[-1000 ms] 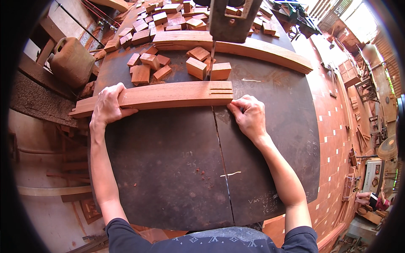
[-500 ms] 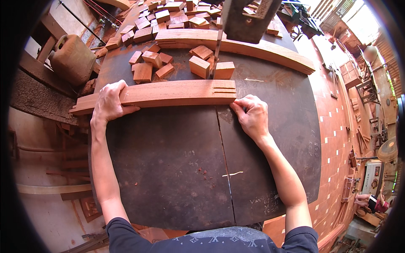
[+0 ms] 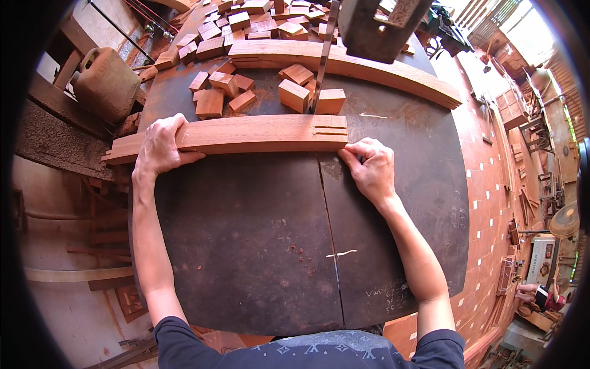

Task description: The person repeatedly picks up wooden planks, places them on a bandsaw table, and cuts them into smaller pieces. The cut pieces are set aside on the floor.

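A reddish wooden beam (image 3: 246, 135) lies across the dark saw table (image 3: 246, 227), its right end marked by two narrow slots. My left hand (image 3: 161, 147) wraps over the beam near its left part, with the thumb along the near side. At the beam's near right corner, my right hand (image 3: 372, 169) is closed, thumb and curled fingers pressed to the wood. The upright bandsaw blade (image 3: 324, 58) stands just behind the beam, near the slotted end. Whether the blade touches the wood, I cannot tell.
Small wood blocks (image 3: 224, 92) lie behind the beam, some beside the blade. Farther back rest another long beam (image 3: 369, 67) and a heap of offcuts (image 3: 258, 24). The saw's guide (image 3: 384, 27) hangs above. A dusty jug (image 3: 106, 83) stands left; a person (image 3: 547, 298) is far right.
The view has shifted slightly, so the blade and blocks appear a little farther right. Both hands keep their places on the beam, which shows no clear movement against the blade.
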Motion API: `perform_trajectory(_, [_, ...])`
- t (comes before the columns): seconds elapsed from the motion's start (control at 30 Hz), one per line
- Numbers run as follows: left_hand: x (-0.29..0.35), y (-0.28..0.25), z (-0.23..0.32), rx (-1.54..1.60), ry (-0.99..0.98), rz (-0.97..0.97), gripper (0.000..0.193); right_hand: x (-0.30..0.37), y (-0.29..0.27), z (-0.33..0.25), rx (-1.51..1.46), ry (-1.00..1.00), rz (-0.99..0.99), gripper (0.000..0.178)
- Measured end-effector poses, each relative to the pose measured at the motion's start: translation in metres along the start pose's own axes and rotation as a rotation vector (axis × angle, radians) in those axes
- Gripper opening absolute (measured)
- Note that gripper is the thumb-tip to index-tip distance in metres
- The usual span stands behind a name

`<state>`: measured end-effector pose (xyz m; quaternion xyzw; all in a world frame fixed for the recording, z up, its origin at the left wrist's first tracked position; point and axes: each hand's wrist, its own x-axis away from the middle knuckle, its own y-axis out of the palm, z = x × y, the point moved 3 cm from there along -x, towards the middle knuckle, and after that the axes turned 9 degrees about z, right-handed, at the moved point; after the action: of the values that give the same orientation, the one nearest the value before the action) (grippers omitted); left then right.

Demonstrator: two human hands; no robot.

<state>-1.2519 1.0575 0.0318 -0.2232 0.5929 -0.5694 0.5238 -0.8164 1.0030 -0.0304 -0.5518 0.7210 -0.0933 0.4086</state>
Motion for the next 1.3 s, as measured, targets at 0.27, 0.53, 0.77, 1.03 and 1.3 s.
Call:
perform_trajectory(0.27, [0.0007,-0.0001,-0.0019,-0.012,0.002,-0.003,0.060,-0.0007,-0.0001,-0.0015,0.023,-0.016,-0.002,0.013])
perform_trajectory(0.53, [0.0003,0.0021,-0.0008,0.000,-0.001,0.012,0.060,0.0002,0.0003,-0.0012,0.027,-0.005,0.013,0.015])
perform_trajectory(0.77, [0.0002,0.0024,-0.0023,0.012,0.013,0.014,0.060,-0.0002,-0.0002,-0.0003,0.020,-0.003,0.002,0.015])
perform_trajectory(1.03, [0.0000,0.0019,-0.0018,0.024,-0.004,0.008,0.060,0.0002,0.0002,-0.0009,0.027,0.001,0.007,0.015])
perform_trajectory(1.3, [0.0007,0.0011,-0.0012,-0.003,0.001,0.021,0.060,0.0013,0.0013,-0.0001,0.022,0.019,0.021,0.015])
